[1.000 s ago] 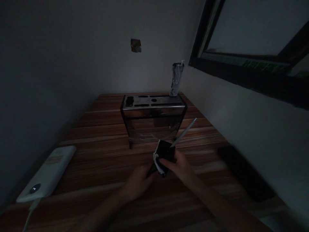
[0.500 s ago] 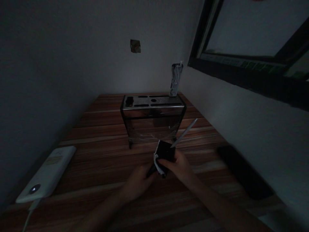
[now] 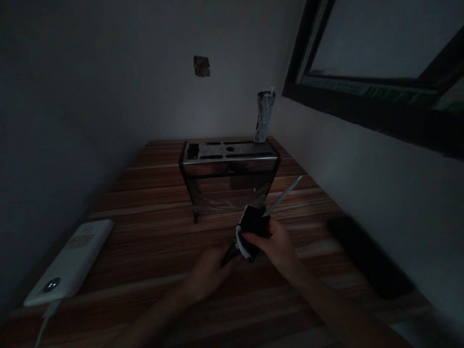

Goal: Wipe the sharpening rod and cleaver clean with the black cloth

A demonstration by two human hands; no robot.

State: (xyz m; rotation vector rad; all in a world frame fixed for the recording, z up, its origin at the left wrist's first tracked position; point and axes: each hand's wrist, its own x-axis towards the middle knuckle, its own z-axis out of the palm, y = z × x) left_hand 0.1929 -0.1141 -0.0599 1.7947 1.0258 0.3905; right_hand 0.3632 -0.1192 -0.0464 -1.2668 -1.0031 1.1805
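The room is dim. My left hand (image 3: 207, 275) is closed round the dark handle of a knife (image 3: 282, 195), whose pale blade points up and to the right. My right hand (image 3: 277, 246) pinches a dark cloth with a white edge (image 3: 250, 229) round the blade near the handle. Both hands hover over a wooden table (image 3: 152, 232). Just beyond them stands a metal knife block (image 3: 228, 174) with several slots in its top.
A white power bank (image 3: 70, 263) with a cable lies at the table's left edge. A dark flat object (image 3: 368, 256) lies along the right wall. A crumpled tube (image 3: 264, 116) stands in the far corner. A dark-framed window is at upper right.
The cloth in my right hand has slid a little up and right along the blade. The knife and left hand have hardly moved.
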